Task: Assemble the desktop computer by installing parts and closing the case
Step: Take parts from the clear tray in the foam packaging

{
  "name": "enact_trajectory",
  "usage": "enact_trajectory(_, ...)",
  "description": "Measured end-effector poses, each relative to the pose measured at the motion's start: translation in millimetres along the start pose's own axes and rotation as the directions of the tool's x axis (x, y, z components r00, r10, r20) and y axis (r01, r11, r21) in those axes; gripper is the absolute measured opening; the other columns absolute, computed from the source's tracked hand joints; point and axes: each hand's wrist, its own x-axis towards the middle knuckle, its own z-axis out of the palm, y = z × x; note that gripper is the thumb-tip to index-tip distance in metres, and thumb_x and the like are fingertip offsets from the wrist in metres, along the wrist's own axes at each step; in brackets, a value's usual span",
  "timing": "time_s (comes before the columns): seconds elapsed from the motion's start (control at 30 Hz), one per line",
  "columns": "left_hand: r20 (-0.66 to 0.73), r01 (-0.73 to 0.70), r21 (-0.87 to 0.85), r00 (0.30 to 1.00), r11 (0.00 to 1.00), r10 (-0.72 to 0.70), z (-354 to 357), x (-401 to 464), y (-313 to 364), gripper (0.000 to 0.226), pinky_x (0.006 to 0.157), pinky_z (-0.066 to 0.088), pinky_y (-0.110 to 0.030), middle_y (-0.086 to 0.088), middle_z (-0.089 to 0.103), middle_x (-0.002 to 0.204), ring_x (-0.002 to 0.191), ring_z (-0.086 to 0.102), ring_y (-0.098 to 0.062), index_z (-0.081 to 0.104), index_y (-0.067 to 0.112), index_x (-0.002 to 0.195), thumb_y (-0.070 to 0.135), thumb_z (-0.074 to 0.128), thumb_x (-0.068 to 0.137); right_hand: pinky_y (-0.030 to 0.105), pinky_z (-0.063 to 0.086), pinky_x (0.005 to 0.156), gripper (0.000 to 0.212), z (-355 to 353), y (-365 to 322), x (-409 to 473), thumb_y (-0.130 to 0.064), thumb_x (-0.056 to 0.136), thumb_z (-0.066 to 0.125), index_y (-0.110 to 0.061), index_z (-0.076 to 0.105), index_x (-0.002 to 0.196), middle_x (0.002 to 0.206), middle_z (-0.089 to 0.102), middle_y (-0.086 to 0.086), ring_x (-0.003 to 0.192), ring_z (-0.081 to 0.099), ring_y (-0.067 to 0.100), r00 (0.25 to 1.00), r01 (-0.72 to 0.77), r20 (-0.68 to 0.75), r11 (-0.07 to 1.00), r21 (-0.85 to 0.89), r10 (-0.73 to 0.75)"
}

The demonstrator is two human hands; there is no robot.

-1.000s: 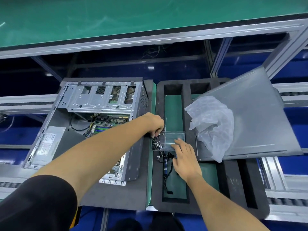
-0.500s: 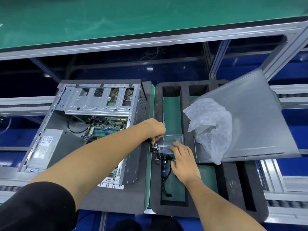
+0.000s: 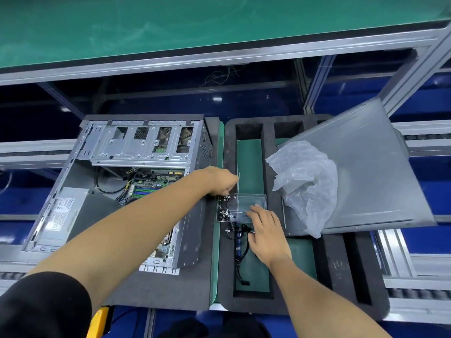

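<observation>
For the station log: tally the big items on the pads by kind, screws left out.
Open computer case: 1
Detached side panel: 1
Clear screw box: 1
Crumpled plastic bag: 1
Cable bundle: 1
Black foam tray: 1
Total: 6

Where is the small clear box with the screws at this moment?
In the head view, the clear screw box lies in the long green slot of the black foam tray, right of the open computer case, between both hands.

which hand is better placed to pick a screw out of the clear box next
Left. The left hand has its curled fingers right over the screws in the clear box; the right hand rests flat on the box's near edge, probably steadying it.
</observation>
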Motion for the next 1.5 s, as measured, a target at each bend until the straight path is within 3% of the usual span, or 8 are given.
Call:
enact_trajectory(0.3,0.029,-0.02,-0.071,0.999,0.997,0.022,-4.5,3.6,-4.9,0.019,0.06,0.035,-0.029,0.004,0.065,0.08,0.073,0.056,-0.014,0.061,0.015,0.095,-0.002,0.06,0.088,0.037,0.024,0.118,0.052,-0.3,-1.0,0.7,-0.026,0.084,0.041,-0.018,0.05,0.134,0.143,0.048,0.001,0.13,0.045,0.021,1.0,-0.001,-0.011,1.0,0.0,0.001)
enact_trajectory(0.47,0.007,-0.007,-0.073,1.0,0.997,0.007,3.1,4.2,-3.1,0.028,0.056,0.029,-0.033,0.001,0.049,0.082,0.065,0.039,-0.018,0.043,0.018,0.091,-0.01,0.041,0.087,0.036,0.024,0.118,0.052,0.1,-0.9,0.4,-0.026,0.083,0.042,-0.018,0.051,0.134,0.143,0.048,0.001,0.13,0.044,0.021,1.0,-0.006,-0.007,1.0,0.005,0.006)
enact_trajectory(0.6,0.073,-0.029,-0.111,0.997,0.993,0.038,4.1,7.6,0.2,0.006,0.057,0.029,-0.034,-0.002,0.047,0.08,0.074,0.04,-0.024,0.043,0.012,0.097,0.009,0.04,0.101,0.036,0.024,0.118,0.051,-0.7,-0.8,0.2,-0.026,0.083,0.043,-0.018,0.052,0.132,0.141,0.048,0.001,0.128,0.045,0.021,1.0,-0.001,-0.011,1.0,0.006,0.001)
enact_trajectory(0.77,0.097,-0.044,-0.064,0.994,0.997,0.05,1.0,6.9,-0.7,0.017,0.077,0.044,-0.036,0.0,0.061,0.101,0.093,0.056,-0.023,0.055,0.015,0.104,0.027,0.043,0.108,0.036,0.025,0.117,0.051,-2.4,-1.6,0.1,-0.027,0.081,0.045,-0.017,0.053,0.131,0.14,0.048,0.0,0.128,0.045,0.021,1.0,0.008,-0.019,1.0,0.012,-0.007)
enact_trajectory(0.9,0.092,-0.035,-0.334,0.993,0.942,0.069,-0.6,9.8,1.1,0.02,0.065,0.04,-0.03,0.002,0.059,0.084,0.076,0.052,-0.018,0.054,0.011,0.115,0.01,0.037,0.104,0.035,0.024,0.117,0.052,-3.3,-2.3,0.4,-0.027,0.081,0.044,-0.018,0.052,0.131,0.14,0.047,0.0,0.129,0.045,0.021,1.0,0.006,-0.017,1.0,0.009,-0.005)
enact_trajectory(1.17,0.143,-0.022,-0.695,0.975,0.719,0.168,-5.5,15.5,15.5,0.006,0.065,0.037,-0.031,-0.012,0.061,0.08,0.069,0.047,-0.019,0.061,0.007,0.087,0.007,0.062,0.093,0.036,0.025,0.117,0.053,-3.4,-2.6,1.0,-0.027,0.079,0.043,-0.018,0.051,0.131,0.14,0.045,-0.001,0.13,0.043,0.02,1.0,0.001,-0.001,1.0,0.01,-0.001)
enact_trajectory(1.4,0.177,0.013,-0.753,0.967,0.657,0.184,-9.7,14.2,19.2,0.024,0.055,0.036,-0.022,-0.006,0.071,0.082,0.062,0.053,-0.01,0.061,0.006,0.106,-0.006,0.042,0.096,0.037,0.026,0.119,0.054,-5.1,-3.1,1.4,-0.027,0.079,0.041,-0.018,0.052,0.131,0.141,0.045,-0.001,0.134,0.042,0.02,1.0,0.003,0.002,1.0,0.023,-0.003)
enact_trajectory(1.5,0.109,-0.019,-0.771,0.981,0.636,0.161,-13.0,13.5,19.6,0.03,0.054,0.034,-0.023,-0.005,0.065,0.074,0.059,0.049,-0.011,0.065,0.007,0.096,-0.006,0.038,0.091,0.037,0.027,0.119,0.055,-5.6,-3.3,1.1,-0.027,0.078,0.04,-0.018,0.051,0.131,0.141,0.045,-0.001,0.134,0.042,0.02,1.0,-0.001,0.003,1.0,0.021,0.001)
